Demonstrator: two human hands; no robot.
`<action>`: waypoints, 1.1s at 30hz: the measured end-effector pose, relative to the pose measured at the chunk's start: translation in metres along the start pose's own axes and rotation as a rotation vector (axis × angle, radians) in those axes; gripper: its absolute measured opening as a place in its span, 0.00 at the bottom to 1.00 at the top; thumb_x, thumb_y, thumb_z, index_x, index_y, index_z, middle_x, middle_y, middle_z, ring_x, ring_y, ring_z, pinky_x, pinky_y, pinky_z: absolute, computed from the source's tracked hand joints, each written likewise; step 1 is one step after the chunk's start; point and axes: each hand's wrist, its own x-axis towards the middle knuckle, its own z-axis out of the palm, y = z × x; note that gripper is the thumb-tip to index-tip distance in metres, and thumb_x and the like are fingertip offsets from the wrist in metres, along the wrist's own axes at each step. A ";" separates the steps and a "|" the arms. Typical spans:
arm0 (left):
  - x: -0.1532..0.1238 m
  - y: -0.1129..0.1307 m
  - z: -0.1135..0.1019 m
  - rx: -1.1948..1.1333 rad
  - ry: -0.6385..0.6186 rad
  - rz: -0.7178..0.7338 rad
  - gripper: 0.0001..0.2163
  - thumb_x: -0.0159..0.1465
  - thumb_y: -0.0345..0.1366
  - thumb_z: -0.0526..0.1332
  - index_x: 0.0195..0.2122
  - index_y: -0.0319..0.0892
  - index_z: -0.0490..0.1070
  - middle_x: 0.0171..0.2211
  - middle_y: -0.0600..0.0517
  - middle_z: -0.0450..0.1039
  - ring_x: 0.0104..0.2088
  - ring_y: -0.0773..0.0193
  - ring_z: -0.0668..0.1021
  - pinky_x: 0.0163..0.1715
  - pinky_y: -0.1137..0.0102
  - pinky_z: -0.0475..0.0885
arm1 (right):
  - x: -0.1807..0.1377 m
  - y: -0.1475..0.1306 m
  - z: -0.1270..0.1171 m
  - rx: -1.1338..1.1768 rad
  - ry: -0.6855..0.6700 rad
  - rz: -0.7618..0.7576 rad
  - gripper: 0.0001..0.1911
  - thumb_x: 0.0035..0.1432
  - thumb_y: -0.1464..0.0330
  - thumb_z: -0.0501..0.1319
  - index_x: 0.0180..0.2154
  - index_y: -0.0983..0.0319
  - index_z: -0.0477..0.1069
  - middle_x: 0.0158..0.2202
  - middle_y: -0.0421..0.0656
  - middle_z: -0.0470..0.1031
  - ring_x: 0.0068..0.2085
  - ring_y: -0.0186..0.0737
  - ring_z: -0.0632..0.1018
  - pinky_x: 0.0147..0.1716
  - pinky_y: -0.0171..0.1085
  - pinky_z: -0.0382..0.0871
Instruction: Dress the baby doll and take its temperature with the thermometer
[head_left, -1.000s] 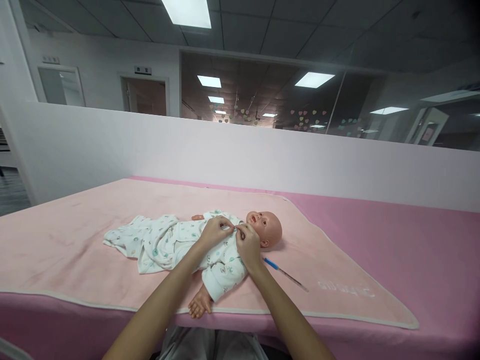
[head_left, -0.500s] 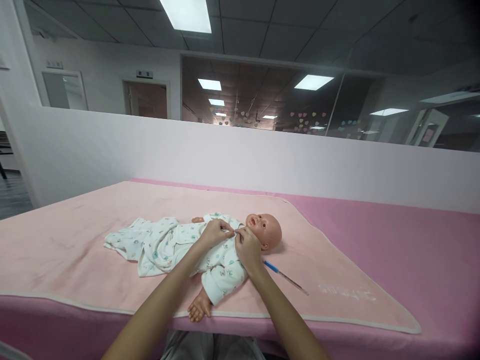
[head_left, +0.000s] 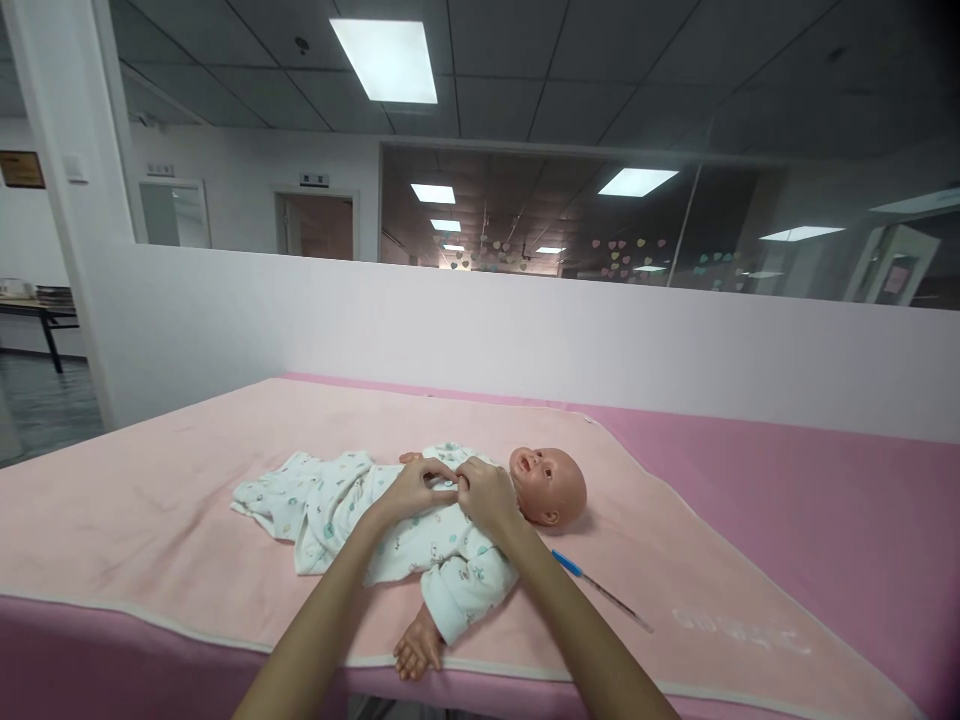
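A baby doll lies on its back with its head to the right, dressed in a white baby outfit with small green prints. My left hand is over the chest, thumb and fingers pinched at the front of the outfit. Meeting it there, my right hand also has its fingertips closed on the cloth. What exactly lies between the fingertips is too small to make out. One doll hand sticks out of the near sleeve, close to the table edge.
Beneath the doll a peach blanket covers much of the pink table surface. A thin stick with a blue handle lies right of my right forearm. A low white partition wall with glass above stands behind.
Both hands have moved from the neckline down the chest of the outfit, still close together. The camera view has shifted, so the whole scene sits slightly lower and farther right.
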 end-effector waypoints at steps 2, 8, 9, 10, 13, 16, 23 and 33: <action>0.000 0.000 0.002 0.005 0.025 0.013 0.09 0.49 0.40 0.63 0.29 0.41 0.75 0.30 0.51 0.73 0.34 0.62 0.72 0.35 0.70 0.66 | -0.001 -0.003 0.003 0.101 0.047 0.037 0.12 0.48 0.77 0.51 0.25 0.59 0.70 0.26 0.39 0.73 0.27 0.34 0.72 0.26 0.31 0.58; 0.000 0.000 0.001 -0.033 0.046 -0.009 0.10 0.52 0.41 0.60 0.28 0.41 0.75 0.27 0.51 0.73 0.31 0.64 0.71 0.32 0.71 0.66 | -0.013 -0.004 -0.001 0.253 0.153 0.013 0.12 0.51 0.75 0.50 0.29 0.61 0.70 0.27 0.40 0.73 0.27 0.33 0.71 0.27 0.30 0.60; 0.000 0.000 0.001 -0.033 0.053 -0.011 0.10 0.53 0.41 0.59 0.27 0.40 0.75 0.26 0.51 0.73 0.30 0.64 0.71 0.32 0.71 0.66 | -0.014 -0.004 -0.003 0.252 0.157 -0.004 0.11 0.51 0.74 0.50 0.29 0.61 0.70 0.27 0.40 0.72 0.27 0.33 0.71 0.27 0.30 0.60; 0.000 -0.001 0.001 -0.031 0.062 -0.013 0.10 0.53 0.41 0.59 0.27 0.40 0.75 0.25 0.51 0.73 0.30 0.65 0.71 0.31 0.71 0.66 | -0.015 -0.005 -0.004 0.249 0.163 -0.019 0.11 0.51 0.74 0.50 0.29 0.61 0.70 0.27 0.40 0.72 0.27 0.32 0.71 0.28 0.30 0.60; 0.001 -0.003 0.002 -0.036 0.089 -0.014 0.10 0.52 0.41 0.60 0.27 0.39 0.75 0.24 0.51 0.72 0.29 0.65 0.70 0.31 0.71 0.66 | -0.014 -0.006 -0.007 0.238 0.182 -0.046 0.09 0.51 0.74 0.51 0.29 0.61 0.69 0.27 0.40 0.71 0.28 0.32 0.71 0.28 0.29 0.60; 0.002 -0.006 0.003 -0.117 0.087 -0.032 0.12 0.52 0.41 0.60 0.31 0.38 0.74 0.25 0.50 0.72 0.28 0.65 0.71 0.29 0.72 0.66 | -0.014 -0.008 -0.009 0.238 0.174 -0.062 0.08 0.50 0.74 0.52 0.31 0.61 0.68 0.29 0.40 0.71 0.30 0.33 0.71 0.29 0.30 0.60; 0.002 -0.004 0.001 -0.275 0.095 -0.077 0.12 0.52 0.43 0.61 0.28 0.36 0.69 0.24 0.53 0.69 0.25 0.70 0.70 0.26 0.75 0.64 | -0.012 -0.010 -0.009 0.217 0.135 -0.019 0.07 0.50 0.73 0.52 0.28 0.61 0.67 0.28 0.42 0.70 0.33 0.38 0.68 0.32 0.34 0.59; 0.002 -0.005 0.002 -0.347 0.117 -0.092 0.13 0.52 0.44 0.61 0.25 0.37 0.65 0.20 0.56 0.65 0.23 0.72 0.67 0.24 0.76 0.60 | -0.013 -0.007 -0.007 0.284 0.180 -0.064 0.09 0.44 0.76 0.54 0.26 0.59 0.71 0.39 0.41 0.70 0.41 0.40 0.66 0.42 0.39 0.59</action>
